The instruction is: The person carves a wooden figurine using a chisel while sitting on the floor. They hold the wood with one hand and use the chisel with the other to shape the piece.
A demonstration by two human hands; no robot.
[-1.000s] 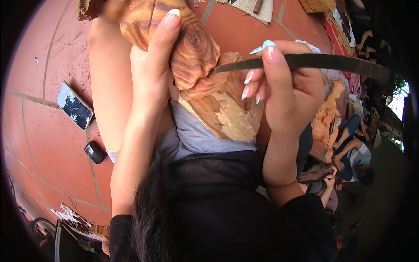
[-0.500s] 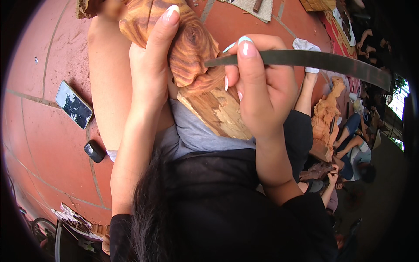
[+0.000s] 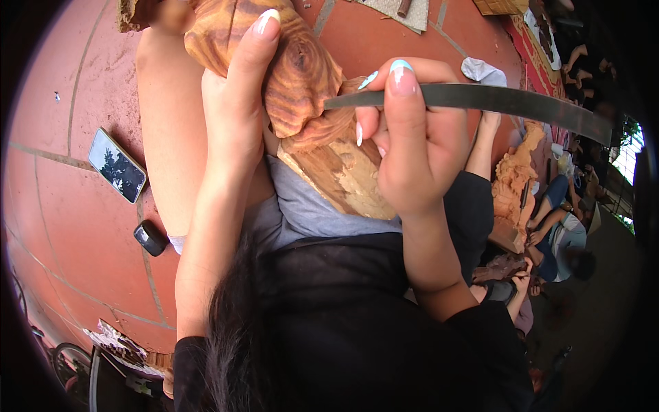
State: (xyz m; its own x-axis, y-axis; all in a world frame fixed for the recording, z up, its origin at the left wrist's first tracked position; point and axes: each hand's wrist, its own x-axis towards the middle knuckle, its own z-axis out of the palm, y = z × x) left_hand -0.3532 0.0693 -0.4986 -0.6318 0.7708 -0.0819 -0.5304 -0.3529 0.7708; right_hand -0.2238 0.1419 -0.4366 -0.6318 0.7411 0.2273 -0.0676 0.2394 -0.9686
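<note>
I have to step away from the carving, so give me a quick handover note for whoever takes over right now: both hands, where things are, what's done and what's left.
Left hand: wrapped over the wooden carving, steadying it on the lap.
Right hand: gripping a long flat metal blade, its tip set against the carving's right side.
Nearby: a phone and a small black object lie on the red tile floor to the left.
Done: the upper part looks rounded and smooth, with grain showing.
Left: the pale lower section appears rough and unfinished.
</note>
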